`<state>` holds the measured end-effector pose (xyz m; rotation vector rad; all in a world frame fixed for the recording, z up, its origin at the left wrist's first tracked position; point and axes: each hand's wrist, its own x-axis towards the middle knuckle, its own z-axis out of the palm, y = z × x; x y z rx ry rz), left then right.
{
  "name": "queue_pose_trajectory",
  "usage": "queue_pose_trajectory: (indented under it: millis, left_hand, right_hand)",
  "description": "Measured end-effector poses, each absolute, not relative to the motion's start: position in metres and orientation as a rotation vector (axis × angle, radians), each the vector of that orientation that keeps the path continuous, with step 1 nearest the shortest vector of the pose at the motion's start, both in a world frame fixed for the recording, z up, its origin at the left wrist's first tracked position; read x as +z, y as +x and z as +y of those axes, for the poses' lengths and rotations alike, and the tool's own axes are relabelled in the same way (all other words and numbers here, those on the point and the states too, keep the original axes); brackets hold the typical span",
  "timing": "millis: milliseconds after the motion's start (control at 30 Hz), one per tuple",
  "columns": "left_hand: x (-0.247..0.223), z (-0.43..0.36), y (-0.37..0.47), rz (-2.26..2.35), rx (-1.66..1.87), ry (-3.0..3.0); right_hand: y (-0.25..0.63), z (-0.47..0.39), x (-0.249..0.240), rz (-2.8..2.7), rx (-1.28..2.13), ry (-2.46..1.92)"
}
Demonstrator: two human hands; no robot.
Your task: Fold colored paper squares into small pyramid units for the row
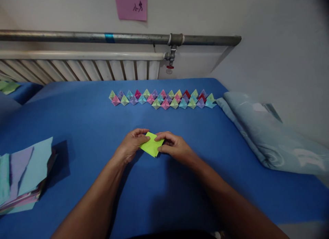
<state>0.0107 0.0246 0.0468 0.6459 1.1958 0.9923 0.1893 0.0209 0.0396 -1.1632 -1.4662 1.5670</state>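
Blue bed sheet (pixel 84 112) serves as work surface. Left hand (pixel 132 145) and right hand (pixel 173 146) pinch opposite sides of green paper (pixel 152 146) at centre, pressing it flat; folded shapes (pixel 161 98) lined far.

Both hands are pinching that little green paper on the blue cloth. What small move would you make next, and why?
Probably press the fold flat. The left hand and right hand pinch opposite edges of the small lime-green folded paper, which looks only partly folded, unlike the row of finished colourful paper pyramids behind.
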Motion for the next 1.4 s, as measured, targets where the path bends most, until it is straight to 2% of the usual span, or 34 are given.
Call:
queue_pose_trajectory:
  millis: [1033, 1167, 1400]
  left_hand:
    - [0.050, 0.027, 0.011, 1.240, 0.930, 0.561]
    - [0.046, 0.024, 0.013, 1.220, 0.943, 0.626]
    - [0.038, 0.021, 0.011, 1.329, 0.909, 0.912]
  right_hand:
    - [0.190, 0.020, 0.043, -1.429, 1.667, -1.150]
    - [0.190, 0.023, 0.036, -1.507, 1.518, -1.252]
    - [0.194, 0.021, 0.033, -2.101, 0.862, -1.203]
